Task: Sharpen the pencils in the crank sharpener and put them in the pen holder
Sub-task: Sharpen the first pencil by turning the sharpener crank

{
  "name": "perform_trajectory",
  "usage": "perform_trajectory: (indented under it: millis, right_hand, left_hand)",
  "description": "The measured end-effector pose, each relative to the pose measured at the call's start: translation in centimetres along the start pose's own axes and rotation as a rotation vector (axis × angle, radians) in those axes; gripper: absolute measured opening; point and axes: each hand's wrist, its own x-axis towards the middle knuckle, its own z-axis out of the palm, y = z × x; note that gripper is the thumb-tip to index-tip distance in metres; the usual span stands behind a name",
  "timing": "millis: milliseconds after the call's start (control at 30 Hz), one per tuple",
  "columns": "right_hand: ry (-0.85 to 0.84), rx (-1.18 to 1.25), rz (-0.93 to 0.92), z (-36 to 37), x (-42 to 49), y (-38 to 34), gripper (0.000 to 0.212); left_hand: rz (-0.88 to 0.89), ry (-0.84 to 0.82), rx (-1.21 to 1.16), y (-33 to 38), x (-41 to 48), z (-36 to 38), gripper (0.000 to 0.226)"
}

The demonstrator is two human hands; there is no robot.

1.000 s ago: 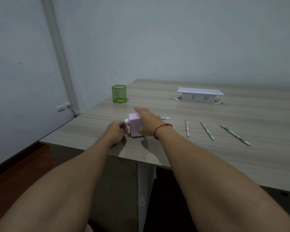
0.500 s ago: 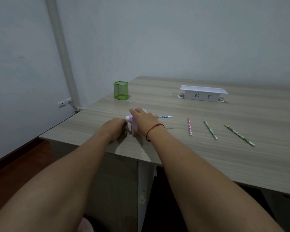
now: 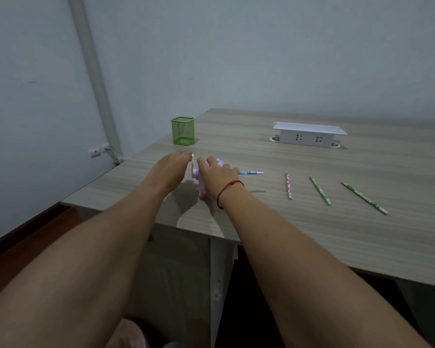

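The pink crank sharpener (image 3: 200,182) is seen standing on the wooden surface (image 3: 299,227), near its front left corner. It is covered from above by the right hand (image 3: 217,175), whose fingers are curled over its top so that the body is gripped and held down. A red string bracelet (image 3: 228,190) is worn on that wrist. The white crank handle (image 3: 193,167) on the left side of the sharpener is stood almost upright, and its upper end is pinched by the fingertips of the left hand (image 3: 172,167).

A blue pencil (image 3: 251,173) is seen sticking out to the right from behind the right hand, lying level; whether its tip is seated in the sharpener cannot be told, as that end is hidden. Further right, three more pencils are laid on the surface, well apart from one another: a pink pencil (image 3: 288,185), a green pencil (image 3: 320,190) and a second green pencil (image 3: 364,197) nearest the right edge.

The green mesh pen holder (image 3: 183,131) is placed at the far left of the surface, beyond the hands, with nothing seen standing in it. A white socket box (image 3: 309,134) is set at the far right.
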Motion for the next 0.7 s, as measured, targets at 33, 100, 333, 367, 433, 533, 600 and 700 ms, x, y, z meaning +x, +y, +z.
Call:
perform_trajectory:
  millis: [33, 100, 333, 367, 433, 533, 600, 700]
  right_hand:
    - [-0.003, -0.017, 0.008, -0.1, 0.0, -0.1, 0.073]
    - [-0.002, -0.047, 0.028, -0.3, 0.1, -0.4, 0.07]
    - [0.012, 0.013, 0.037, 0.2, 0.4, -0.6, 0.08]
    - [0.019, 0.014, 0.027, 0.4, 0.3, -0.6, 0.087]
    - [0.004, 0.009, 0.025, 0.5, 0.3, -0.4, 0.097]
    - [-0.014, 0.038, 0.04, 0.2, 0.4, -0.3, 0.085]
    - [0.0, 0.041, 0.03, 0.0, 0.5, -0.4, 0.069]
    - [0.01, 0.013, 0.027, -0.2, 0.4, -0.5, 0.066]
  left_hand:
    - [0.003, 0.022, -0.005, 0.1, -0.2, -0.2, 0.03]
    - [0.009, 0.076, -0.009, 0.4, -1.0, -0.5, 0.032]
    - [0.004, 0.123, -0.073, 1.8, -4.8, -0.5, 0.023]
    - [0.003, 0.12, -0.076, 1.9, -4.9, -0.6, 0.022]
    - [0.001, 0.115, -0.064, 2.0, -5.2, -0.8, 0.023]
    - [0.006, 0.046, -0.031, 2.2, -5.8, -0.6, 0.021]
    - [-0.005, -0.012, -0.036, 2.2, -6.1, -0.5, 0.018]
    - [-0.046, -0.071, -0.042, 2.0, -5.5, -1.0, 0.02]
